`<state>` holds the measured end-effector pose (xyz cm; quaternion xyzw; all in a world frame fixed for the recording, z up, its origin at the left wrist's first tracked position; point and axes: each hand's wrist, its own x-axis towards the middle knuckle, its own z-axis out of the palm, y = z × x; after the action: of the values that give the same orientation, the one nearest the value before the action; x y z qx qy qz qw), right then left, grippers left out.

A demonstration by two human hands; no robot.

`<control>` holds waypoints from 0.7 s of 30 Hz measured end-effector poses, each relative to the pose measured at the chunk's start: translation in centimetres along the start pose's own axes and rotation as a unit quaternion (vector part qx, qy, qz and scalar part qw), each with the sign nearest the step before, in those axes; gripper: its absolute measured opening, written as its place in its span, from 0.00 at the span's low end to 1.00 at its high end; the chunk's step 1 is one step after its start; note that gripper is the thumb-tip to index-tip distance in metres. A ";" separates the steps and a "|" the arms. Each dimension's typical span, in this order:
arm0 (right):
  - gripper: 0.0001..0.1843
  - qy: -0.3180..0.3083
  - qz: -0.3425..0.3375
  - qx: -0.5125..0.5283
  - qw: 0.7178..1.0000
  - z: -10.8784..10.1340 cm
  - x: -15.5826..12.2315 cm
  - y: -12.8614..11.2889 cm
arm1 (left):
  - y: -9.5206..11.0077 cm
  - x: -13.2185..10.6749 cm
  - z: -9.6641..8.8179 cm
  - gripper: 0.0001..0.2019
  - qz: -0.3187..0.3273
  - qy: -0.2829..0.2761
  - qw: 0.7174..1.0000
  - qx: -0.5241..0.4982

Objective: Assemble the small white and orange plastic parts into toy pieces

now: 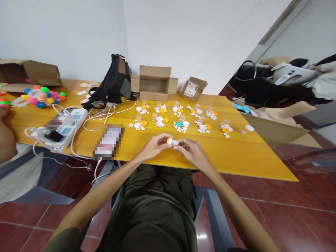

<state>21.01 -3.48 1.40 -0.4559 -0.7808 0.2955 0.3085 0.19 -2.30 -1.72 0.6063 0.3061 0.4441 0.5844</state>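
Note:
Between my hands, above the front edge of the yellow table (236, 157), is a small clear container with an orange and white cap (173, 141). My left hand (156, 145) pinches its capped end between thumb and fingers. The clear end is gripped by my right hand (193, 150). Small white parts show inside, too small to make out. Beyond my hands lie several little groups of parts, each with a clear cup, white perforated discs and coloured rings; one group has a teal ring (179, 124), others an orange ring (208, 126).
A phone (109, 141) and a white power strip (70, 126) with cables lie to the left. Behind stand a black backpack (114, 80), an open cardboard box (154, 89) and a smaller box (193, 88). Another person's arm (6, 136) is at the far left, near colourful balls (42, 98).

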 end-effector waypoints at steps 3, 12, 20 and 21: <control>0.18 -0.013 0.013 0.022 1.000 0.0 0.0 -0.3 | 0.1 0.0 0.0 0.18 0.001 -0.003 1.000 0.001; 0.23 -0.012 0.052 0.078 0.996 0.3 0.2 -0.7 | 0.2 0.0 0.1 0.16 0.006 0.002 1.000 0.001; 0.32 -0.017 0.090 0.102 0.991 0.4 0.2 -1.0 | 0.3 0.1 0.1 0.15 0.012 -0.001 1.000 0.011; 0.34 -0.021 0.101 0.100 0.990 0.4 0.3 -1.0 | 0.2 0.0 0.1 0.14 0.015 -0.001 1.000 0.013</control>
<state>20.09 -3.72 1.91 -0.4929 -0.7039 0.4108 0.3045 0.27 -2.34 -1.46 0.6186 0.3020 0.4479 0.5705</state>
